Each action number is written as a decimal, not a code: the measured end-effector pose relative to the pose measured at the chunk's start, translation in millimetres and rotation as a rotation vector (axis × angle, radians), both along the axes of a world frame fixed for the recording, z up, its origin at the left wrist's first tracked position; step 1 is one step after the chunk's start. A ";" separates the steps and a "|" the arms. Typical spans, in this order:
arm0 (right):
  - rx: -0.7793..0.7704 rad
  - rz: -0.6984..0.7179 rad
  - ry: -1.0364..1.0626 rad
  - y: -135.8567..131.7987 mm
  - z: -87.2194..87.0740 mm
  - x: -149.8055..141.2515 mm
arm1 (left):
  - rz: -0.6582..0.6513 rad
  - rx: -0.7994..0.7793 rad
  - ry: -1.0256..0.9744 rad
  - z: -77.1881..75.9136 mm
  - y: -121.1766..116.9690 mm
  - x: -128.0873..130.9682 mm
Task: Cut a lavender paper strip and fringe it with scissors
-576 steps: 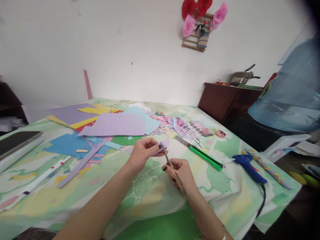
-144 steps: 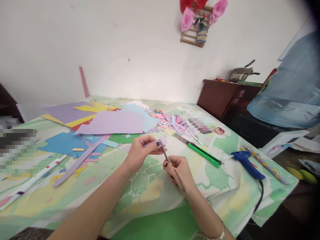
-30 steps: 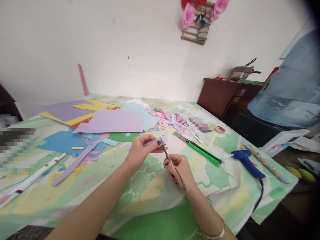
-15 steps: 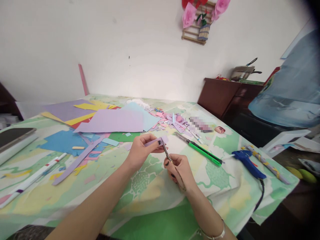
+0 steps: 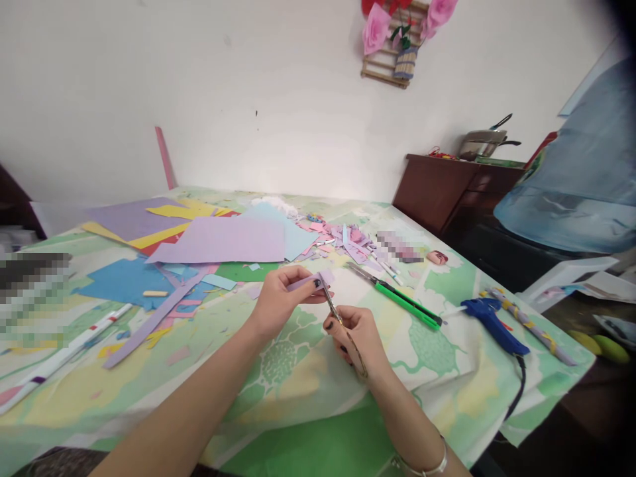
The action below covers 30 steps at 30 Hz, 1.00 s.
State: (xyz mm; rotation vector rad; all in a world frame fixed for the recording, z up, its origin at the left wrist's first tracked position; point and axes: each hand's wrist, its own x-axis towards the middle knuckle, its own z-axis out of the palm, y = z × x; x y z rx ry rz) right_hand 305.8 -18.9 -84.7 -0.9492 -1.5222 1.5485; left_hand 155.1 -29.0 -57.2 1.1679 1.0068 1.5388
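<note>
left hand (image 5: 278,298) – pinching lilac paper (image 5: 326,276) | right hand (image 5: 356,336) – gripping scissors (image 5: 331,302) at the paper | green cutter (image 5: 407,305) nearby

L hand (image 5: 281,298) pinches small lilac paper strip (image 5: 326,275); R hand (image 5: 355,336) grips slim metal scissors (image 5: 331,306), blades at strip. On cloth-covered desk (image 5: 308,391), clockwise from hands: big lilac paper sheet (image 5: 233,240) approx 10 o'clock, pink/lilac paper scraps (image 5: 354,241) 1, green plastic utility knife (image 5: 405,303) 3, blue plastic glue gun (image 5: 497,329) farther out, just past 3.
</note>
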 end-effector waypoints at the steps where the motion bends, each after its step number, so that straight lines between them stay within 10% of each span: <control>1: 0.000 -0.006 -0.006 -0.1 0.1 -0.2 | 0.000 -0.001 0.000 0.0 0.0 0.1; 30: 0.035 0.053 0.075 -2.6 -7.3 8.3 | 0.168 0.062 -0.139 4.7 0.3 -4.2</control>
